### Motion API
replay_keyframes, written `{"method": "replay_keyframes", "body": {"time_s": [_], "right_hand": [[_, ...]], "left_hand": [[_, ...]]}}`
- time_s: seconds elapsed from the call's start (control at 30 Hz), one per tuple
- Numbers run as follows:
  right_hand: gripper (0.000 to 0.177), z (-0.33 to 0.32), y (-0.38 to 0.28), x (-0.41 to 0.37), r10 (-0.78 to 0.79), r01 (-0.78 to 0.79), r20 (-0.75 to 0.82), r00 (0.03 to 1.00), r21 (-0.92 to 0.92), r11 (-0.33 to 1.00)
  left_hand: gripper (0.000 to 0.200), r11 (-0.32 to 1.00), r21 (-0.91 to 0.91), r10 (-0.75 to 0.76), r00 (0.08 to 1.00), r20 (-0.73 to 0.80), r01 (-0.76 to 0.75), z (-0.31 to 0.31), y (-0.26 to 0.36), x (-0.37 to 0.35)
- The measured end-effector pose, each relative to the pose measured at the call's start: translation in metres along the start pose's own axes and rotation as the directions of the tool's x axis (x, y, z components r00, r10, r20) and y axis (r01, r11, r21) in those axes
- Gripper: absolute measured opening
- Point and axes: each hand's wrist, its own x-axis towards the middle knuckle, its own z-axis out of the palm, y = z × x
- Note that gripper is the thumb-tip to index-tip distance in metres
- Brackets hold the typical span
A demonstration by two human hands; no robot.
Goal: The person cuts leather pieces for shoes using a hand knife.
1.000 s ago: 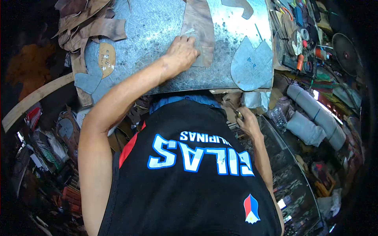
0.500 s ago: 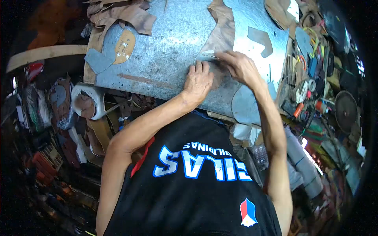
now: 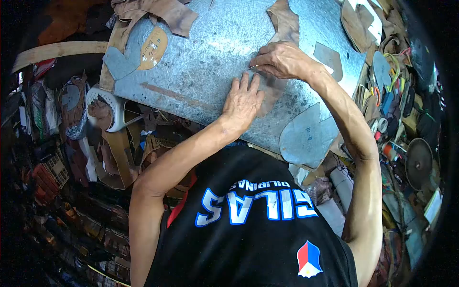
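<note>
My left hand [image 3: 243, 103] lies on the metal-topped table [image 3: 205, 62], its fingers spread and pressing near a brown leather piece [image 3: 273, 95]. Just beyond it, my right hand [image 3: 282, 60] is closed in a pinch over the same leather. A small pale tip shows at its fingertips, but most of what it holds is hidden. The leather runs on past my right hand as a long strip toward the far edge. A grey template lies partly under or beside the fingers, too hidden to make out.
A yellow-brown template [image 3: 154, 49] and a grey one [image 3: 119, 63] lie at the left of the table. Leather scraps [image 3: 167, 14] are at the far left. A large grey template [image 3: 308, 136] sits at the near right. Tools and spools crowd the right side.
My right hand has moved up and slightly left relative to my left hand, its forearm now angled farther out to the right. The view has shifted a little.
</note>
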Motion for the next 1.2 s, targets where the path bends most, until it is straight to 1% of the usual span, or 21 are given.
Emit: {"method": "replay_keyframes", "body": {"time_s": [0.13,0.2,0.3,0.33,0.4,0.47,0.53,0.6,0.63,0.7,0.73,0.77,0.8,0.83,0.9,0.93,1.07,1.2], "right_hand": [[0.020,0.006,0.004,-0.001,-0.036,0.036,-0.019,0.999,-0.009,0.999],[0.021,0.007,0.001,-0.003,0.020,-0.020,0.003,1.000,-0.026,0.999],[0.022,0.004,-0.002,-0.005,0.028,-0.028,0.004,1.000,-0.058,0.998],[0.022,0.005,-0.003,-0.006,0.028,-0.028,0.003,1.000,-0.053,0.998],[0.022,0.006,-0.002,-0.008,0.077,-0.077,-0.030,0.997,-0.024,0.997],[0.021,0.005,-0.002,-0.009,0.083,-0.083,-0.024,0.996,-0.020,0.996],[0.021,0.006,0.000,-0.010,0.086,-0.086,-0.017,0.996,-0.020,0.996],[0.020,0.009,0.001,-0.013,0.063,-0.066,-0.079,0.995,-0.038,0.997],[0.020,0.010,0.001,-0.015,0.062,-0.065,-0.078,0.995,-0.037,0.997],[0.021,0.008,-0.003,-0.018,0.109,-0.109,-0.060,0.992,0.006,0.994],[0.021,0.007,-0.005,-0.019,0.109,-0.108,-0.059,0.992,0.006,0.994],[0.021,0.006,-0.009,-0.020,0.139,-0.140,-0.053,0.989,-0.002,0.990],[0.021,0.005,-0.011,-0.021,0.171,-0.171,-0.047,0.984,-0.009,0.985],[0.021,0.005,-0.012,-0.022,0.170,-0.171,-0.047,0.984,-0.008,0.985],[0.020,0.003,-0.012,-0.027,0.232,-0.232,-0.016,0.973,-0.015,0.973],[0.020,0.005,-0.012,-0.029,0.232,-0.232,-0.013,0.973,-0.013,0.973],[0.020,0.005,-0.009,-0.041,0.286,-0.286,-0.038,0.958,-0.009,0.958],[0.020,0.005,-0.005,-0.052,0.307,-0.306,-0.083,0.948,0.025,0.952]], "left_hand": [[0.020,1.000,-0.028,0.006,1.000,0.024,-0.005,-0.003,-0.001,0.002],[0.020,0.999,-0.031,0.009,0.999,0.036,-0.008,-0.005,-0.001,0.003],[0.019,1.000,-0.021,0.016,0.999,0.051,-0.014,-0.008,-0.001,0.005],[0.019,1.000,-0.009,0.020,0.998,0.054,-0.020,-0.008,-0.001,0.005],[0.020,1.000,-0.025,0.016,0.998,0.059,-0.015,-0.009,-0.001,0.005],[0.021,0.999,-0.043,0.015,0.998,0.063,-0.012,-0.009,-0.002,0.005],[0.022,0.999,-0.021,0.028,0.998,0.057,-0.027,-0.010,-0.003,0.005],[0.023,0.999,-0.028,0.020,0.998,0.062,-0.018,-0.009,-0.002,0.004],[0.023,0.999,-0.033,0.013,0.998,0.061,-0.011,-0.009,-0.002,0.005],[0.024,0.999,-0.036,0.013,0.998,0.066,-0.011,-0.009,-0.002,0.005],[0.024,0.999,-0.037,0.013,0.998,0.068,-0.011,-0.010,-0.002,0.005],[0.024,0.999,-0.036,0.012,0.998,0.067,-0.010,-0.012,-0.002,0.006],[0.025,0.998,-0.058,0.004,0.996,0.092,0.002,-0.014,-0.001,0.007],[0.025,0.997,-0.079,-0.004,0.993,0.117,0.014,-0.015,-0.001,0.007],[0.025,0.998,-0.069,-0.003,0.993,0.121,0.011,-0.017,-0.002,0.007],[0.025,0.998,-0.060,0.001,0.992,0.126,0.006,-0.017,-0.001,0.006],[0.028,0.997,-0.083,0.010,0.994,0.107,-0.001,-0.015,-0.002,0.007],[0.032,0.999,-0.033,0.021,0.993,0.115,-0.017,-0.014,-0.001,0.006]]}}
